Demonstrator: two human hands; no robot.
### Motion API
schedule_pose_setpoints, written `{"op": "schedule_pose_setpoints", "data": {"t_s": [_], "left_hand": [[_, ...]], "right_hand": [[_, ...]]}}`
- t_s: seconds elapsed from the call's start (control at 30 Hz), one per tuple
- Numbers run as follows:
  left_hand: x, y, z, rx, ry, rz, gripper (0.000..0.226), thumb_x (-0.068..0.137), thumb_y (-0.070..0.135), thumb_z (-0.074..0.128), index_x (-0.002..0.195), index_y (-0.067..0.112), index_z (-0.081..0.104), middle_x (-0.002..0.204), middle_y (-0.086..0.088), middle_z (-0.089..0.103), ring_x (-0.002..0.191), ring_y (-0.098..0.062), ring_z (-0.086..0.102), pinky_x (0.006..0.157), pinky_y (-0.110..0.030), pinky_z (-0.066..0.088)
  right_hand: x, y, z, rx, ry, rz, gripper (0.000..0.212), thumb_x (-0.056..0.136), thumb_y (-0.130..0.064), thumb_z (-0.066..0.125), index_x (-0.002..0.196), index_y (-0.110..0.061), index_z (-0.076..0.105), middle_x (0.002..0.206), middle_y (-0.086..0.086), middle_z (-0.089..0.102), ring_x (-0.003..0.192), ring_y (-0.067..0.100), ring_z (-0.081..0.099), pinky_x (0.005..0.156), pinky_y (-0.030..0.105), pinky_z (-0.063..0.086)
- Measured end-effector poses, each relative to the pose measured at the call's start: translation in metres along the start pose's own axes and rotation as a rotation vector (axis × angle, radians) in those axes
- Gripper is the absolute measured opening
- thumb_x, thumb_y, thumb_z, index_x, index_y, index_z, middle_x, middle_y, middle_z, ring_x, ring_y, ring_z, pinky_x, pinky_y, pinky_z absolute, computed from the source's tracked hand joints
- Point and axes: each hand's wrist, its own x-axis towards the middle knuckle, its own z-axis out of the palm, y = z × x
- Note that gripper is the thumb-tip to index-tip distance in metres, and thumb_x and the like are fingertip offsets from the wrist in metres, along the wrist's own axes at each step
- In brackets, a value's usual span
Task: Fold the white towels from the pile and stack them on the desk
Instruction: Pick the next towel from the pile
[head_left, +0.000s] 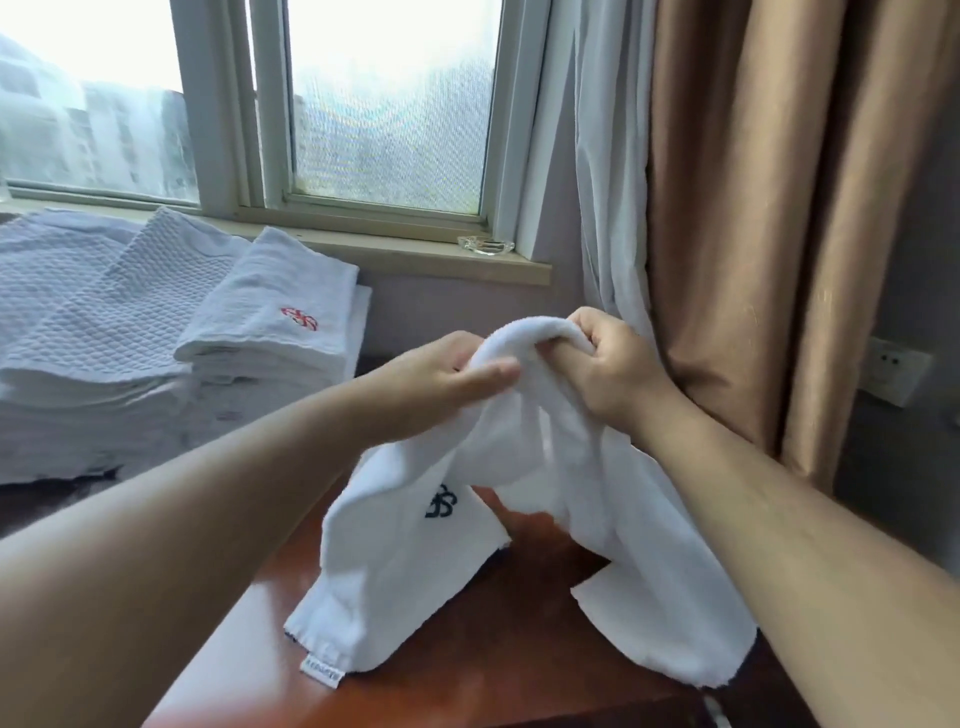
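A white towel (395, 566) with a dark blue embroidered mark hangs bunched over the reddish-brown desk (498, 670), its lower ends resting on the desktop. My left hand (457, 379) holds the towel's raised top from the left, thumb lying along the fabric. My right hand (608, 358) grips the same raised fold from the right, fingers curled into the cloth. To the left lie stacks of white towels (130, 332); the top one of the nearer stack bears a red mark.
A window with a wooden sill (415, 254) runs behind the desk, with a glass ashtray (485, 244) on it. White sheer and brown curtains (769, 234) hang at the right. A wall socket (891, 369) sits at far right.
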Motion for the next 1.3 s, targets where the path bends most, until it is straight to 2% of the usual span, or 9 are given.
{"op": "schedule_pose_setpoints", "data": {"t_s": [0.1, 0.23, 0.43, 0.6, 0.77, 0.9, 1.03, 1.17, 1.3], "left_hand": [[-0.017, -0.011, 0.007, 0.173, -0.246, -0.147, 0.025, 0.081, 0.046, 0.077, 0.102, 0.041, 0.065, 0.097, 0.015, 0.075, 0.09, -0.007, 0.072, 0.073, -0.02, 0.056], [-0.017, -0.021, 0.006, 0.376, 0.112, -0.193, 0.015, 0.094, 0.036, 0.064, 0.091, 0.022, 0.068, 0.089, 0.005, 0.072, 0.091, -0.021, 0.068, 0.079, -0.035, 0.054], [-0.015, 0.0, -0.005, -0.319, 0.259, -0.167, 0.028, 0.105, 0.023, 0.047, 0.107, 0.027, 0.075, 0.104, 0.0, 0.077, 0.098, -0.014, 0.073, 0.081, -0.033, 0.061], [-0.016, 0.006, -0.013, -0.178, 0.105, -0.141, 0.023, 0.086, 0.027, 0.076, 0.108, 0.034, 0.071, 0.101, 0.0, 0.076, 0.092, -0.016, 0.074, 0.071, -0.029, 0.06], [-0.032, -0.037, 0.034, 0.257, -0.148, -0.469, 0.085, 0.056, 0.057, 0.088, 0.13, 0.034, 0.053, 0.118, 0.01, 0.06, 0.108, -0.011, 0.061, 0.094, -0.037, 0.056], [-0.046, -0.066, 0.076, 0.45, -0.139, -0.517, 0.048, 0.048, 0.063, 0.074, 0.084, 0.034, 0.063, 0.088, 0.011, 0.065, 0.083, -0.012, 0.063, 0.071, -0.029, 0.054], [-0.032, -0.065, 0.07, 0.676, -0.174, -0.388, 0.011, 0.074, 0.033, 0.063, 0.081, 0.028, 0.056, 0.083, 0.007, 0.066, 0.079, -0.022, 0.063, 0.068, -0.035, 0.055], [-0.006, -0.063, 0.04, 1.021, 0.102, -0.292, 0.033, 0.08, 0.02, 0.063, 0.111, 0.026, 0.052, 0.111, 0.001, 0.061, 0.103, -0.029, 0.06, 0.075, -0.037, 0.047], [0.018, -0.047, -0.004, 1.116, 0.434, -0.106, 0.062, 0.079, 0.014, 0.061, 0.137, 0.029, 0.046, 0.146, -0.004, 0.04, 0.128, -0.032, 0.037, 0.104, -0.046, 0.031]], "right_hand": [[0.009, 0.006, -0.002, 0.018, -0.001, 0.046, 0.027, 0.091, -0.04, 0.062, 0.078, -0.017, 0.055, 0.064, -0.017, 0.058, 0.065, 0.007, 0.054, 0.059, 0.025, 0.043], [0.011, 0.017, -0.006, -0.243, 0.186, 0.097, 0.02, 0.096, -0.041, 0.057, 0.098, -0.023, 0.063, 0.096, -0.002, 0.068, 0.097, 0.024, 0.061, 0.085, 0.038, 0.051], [-0.031, 0.025, 0.025, -0.556, -0.312, 0.114, 0.131, 0.051, -0.09, 0.056, 0.159, -0.032, 0.009, 0.153, 0.005, 0.031, 0.139, 0.029, 0.034, 0.113, 0.047, 0.034], [-0.032, 0.049, 0.037, -0.711, -0.168, 0.173, 0.014, 0.094, -0.03, 0.044, 0.095, -0.019, 0.053, 0.106, 0.012, 0.067, 0.092, 0.035, 0.059, 0.071, 0.036, 0.042], [0.01, 0.042, 0.012, -0.185, -0.018, 0.196, 0.02, 0.094, -0.017, 0.044, 0.092, -0.012, 0.063, 0.095, 0.009, 0.068, 0.089, 0.03, 0.062, 0.069, 0.033, 0.043], [-0.007, 0.052, 0.016, -0.254, -0.351, 0.191, 0.023, 0.079, -0.037, 0.065, 0.083, -0.016, 0.059, 0.079, -0.001, 0.061, 0.076, 0.017, 0.057, 0.064, 0.031, 0.043], [-0.032, 0.068, 0.025, -0.909, -0.903, 0.237, 0.029, 0.07, -0.039, 0.079, 0.082, -0.015, 0.07, 0.071, -0.002, 0.067, 0.065, 0.016, 0.058, 0.067, 0.035, 0.058], [-0.007, 0.075, 0.011, -1.229, -0.355, 0.181, 0.03, 0.091, -0.013, 0.058, 0.12, -0.016, 0.059, 0.114, 0.009, 0.069, 0.104, 0.032, 0.069, 0.081, 0.036, 0.048], [0.03, 0.072, -0.022, -1.179, 0.255, -0.012, 0.017, 0.097, -0.005, 0.043, 0.112, -0.008, 0.051, 0.106, 0.017, 0.067, 0.099, 0.039, 0.065, 0.082, 0.045, 0.041]]}}
